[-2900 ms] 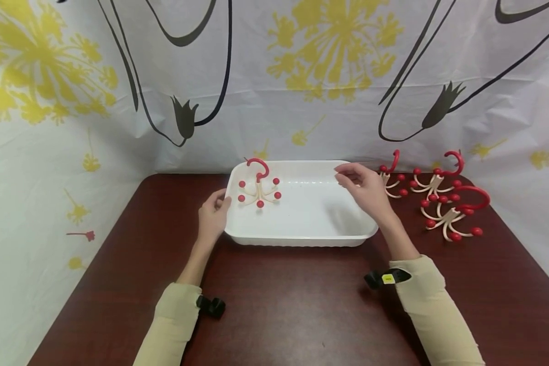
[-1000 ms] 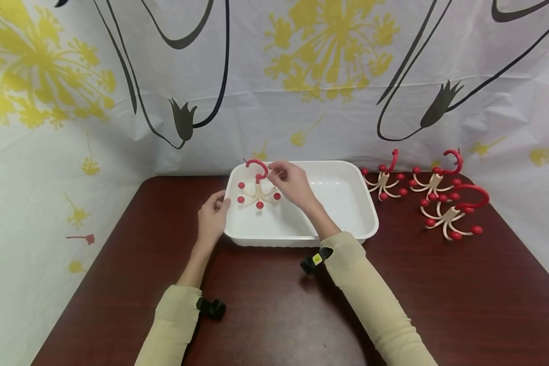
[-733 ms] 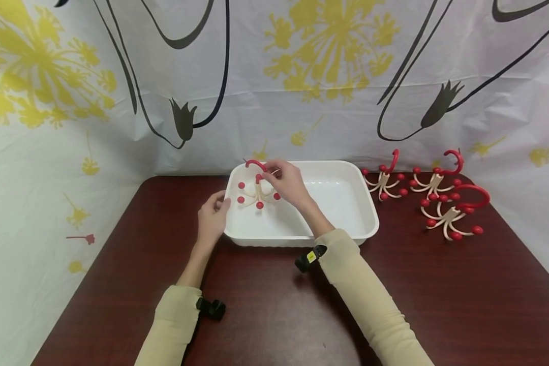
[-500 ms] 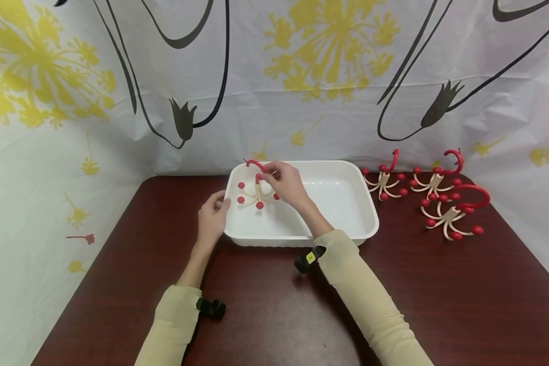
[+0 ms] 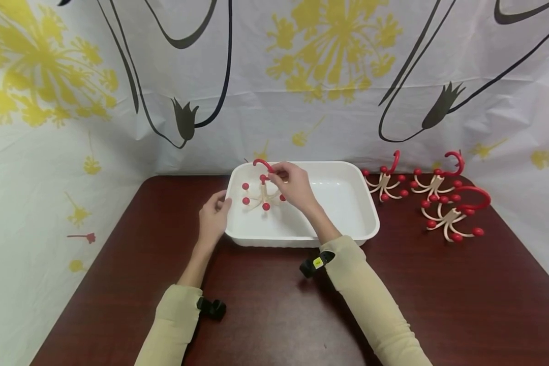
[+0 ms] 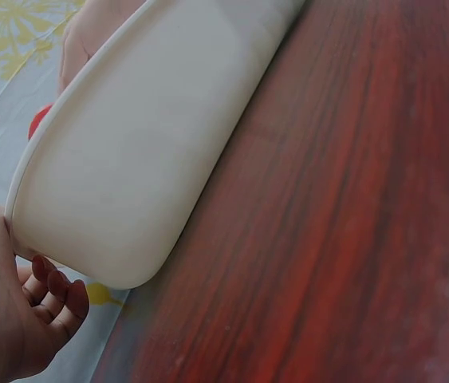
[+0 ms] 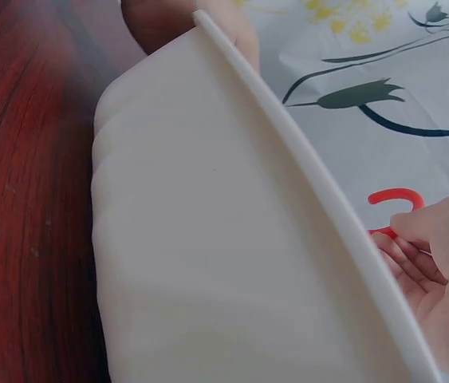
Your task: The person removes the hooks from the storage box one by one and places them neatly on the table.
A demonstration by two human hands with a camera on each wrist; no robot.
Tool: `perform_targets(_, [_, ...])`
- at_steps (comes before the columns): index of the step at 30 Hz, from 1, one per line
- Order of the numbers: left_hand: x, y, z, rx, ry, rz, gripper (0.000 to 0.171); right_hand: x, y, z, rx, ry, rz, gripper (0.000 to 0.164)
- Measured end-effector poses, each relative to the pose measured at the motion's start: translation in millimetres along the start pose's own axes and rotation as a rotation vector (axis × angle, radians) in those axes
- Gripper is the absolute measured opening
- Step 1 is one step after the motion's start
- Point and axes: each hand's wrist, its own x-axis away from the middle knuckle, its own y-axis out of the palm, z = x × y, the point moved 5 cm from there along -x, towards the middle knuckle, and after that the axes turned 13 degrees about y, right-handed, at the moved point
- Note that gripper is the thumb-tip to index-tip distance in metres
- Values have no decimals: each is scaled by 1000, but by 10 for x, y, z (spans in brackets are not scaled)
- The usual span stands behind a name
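My left hand (image 5: 213,213) holds the left end of a white rectangular tray (image 5: 302,239), thumb at the rim and fingertips against the outer wall in the left wrist view. In the tray's left part is a multi-arm hook hanger (image 5: 264,193), with a red hook on top and cream arms tipped with red balls. Between thumb and fingers, my right hand (image 5: 295,185) pinches the hanger's red hook (image 7: 403,195). That hand hides part of the hook and some of the arms on the right.
Three similar hangers stand on the dark wooden table (image 5: 265,305) right of the tray: one close to its wall (image 5: 384,180), one farther right (image 5: 435,183) and one nearer the front (image 5: 449,217). A patterned cloth (image 5: 279,122) hangs behind the table.
My right hand has moved left from over the tray's right side and taken hold of the red hook. Lately the hanger has shifted slightly right with it. My left hand stays on the tray.
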Motion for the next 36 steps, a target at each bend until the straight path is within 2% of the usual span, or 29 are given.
perform_targets(12, [-7, 4, -5, -8, 10, 7, 35, 159, -291, -71, -40, -113, 73, 19])
perform_targets(29, [-6, 5, -5, -1, 30, 11, 35, 359, -724, -66, -104, -134, 164, 20])
perform_targets(36, [-6, 4, -18, -1, 27, 4, 35, 414, -910, -29, -122, -111, 199, 20])
